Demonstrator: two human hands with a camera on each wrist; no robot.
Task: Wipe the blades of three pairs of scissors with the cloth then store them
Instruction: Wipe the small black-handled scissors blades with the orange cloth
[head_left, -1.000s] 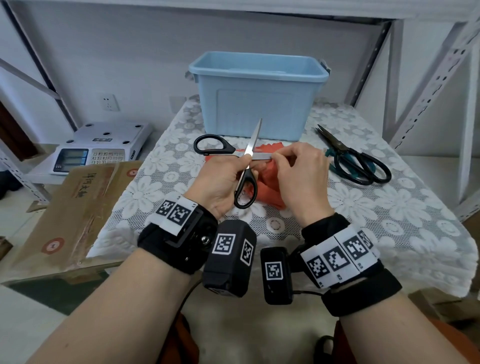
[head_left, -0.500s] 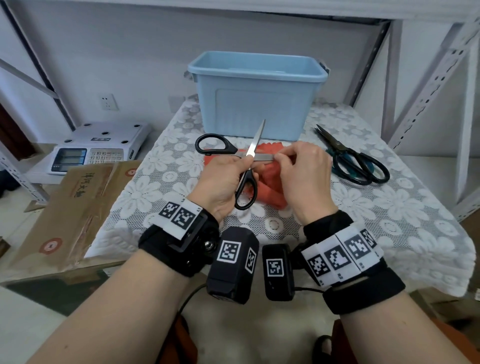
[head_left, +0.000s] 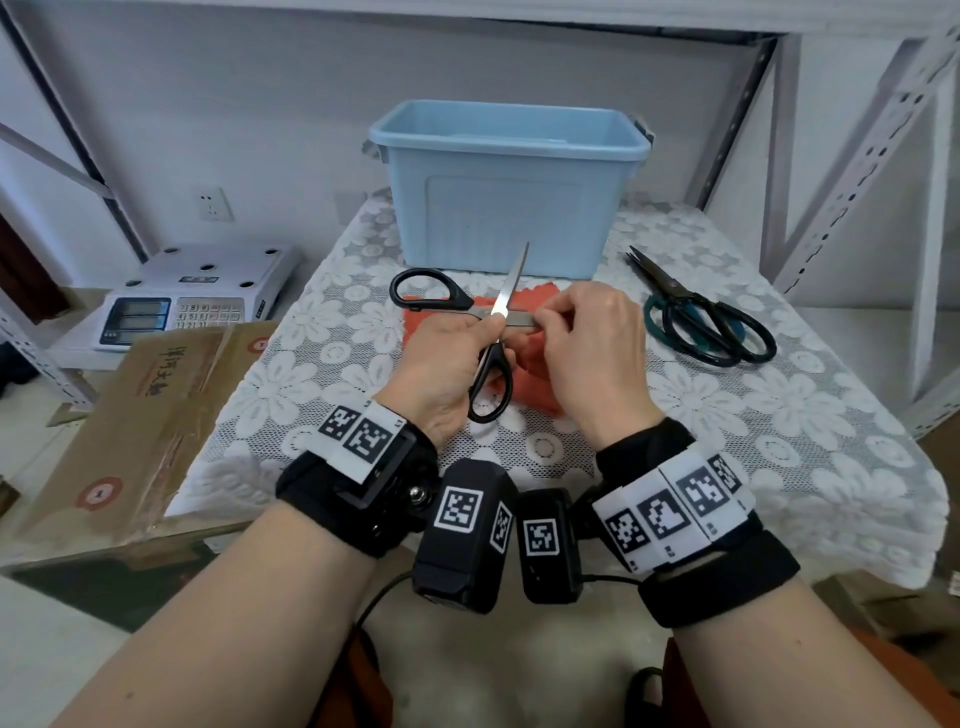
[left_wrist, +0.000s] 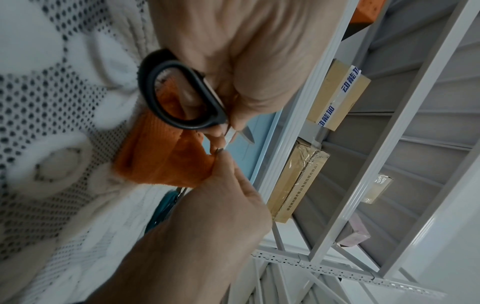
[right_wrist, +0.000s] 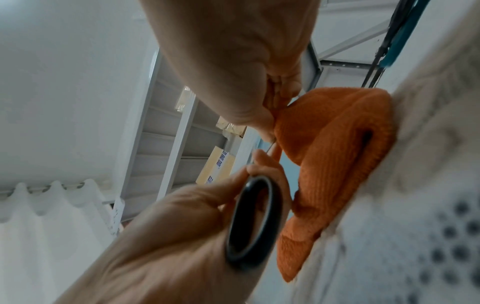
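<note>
Black-handled scissors (head_left: 511, 286) are spread wide above the lace-covered table. My left hand (head_left: 483, 332) grips them at the pivot, one handle loop (left_wrist: 145, 86) by the palm. One blade points up toward the bin, while the other lies level to the right. My right hand (head_left: 550, 322) pinches that level blade with a fold of the orange cloth (head_left: 532, 358). The rest of the cloth (right_wrist: 332, 133) sags onto the table under both hands. The blade tip is hidden in the right hand's pinch. Dark and teal-handled scissors (head_left: 711, 322) lie shut on the table at the right.
An open light-blue plastic bin (head_left: 509, 192) stands at the back of the table, just behind the raised blade. A weighing scale (head_left: 192, 301) and a cardboard box (head_left: 135, 415) sit off the left edge. Metal shelf uprights (head_left: 862, 156) rise at the right.
Both hands keep their hold on the scissors and the cloth. The right hand's pinch looks slightly nearer the pivot along the level blade.
</note>
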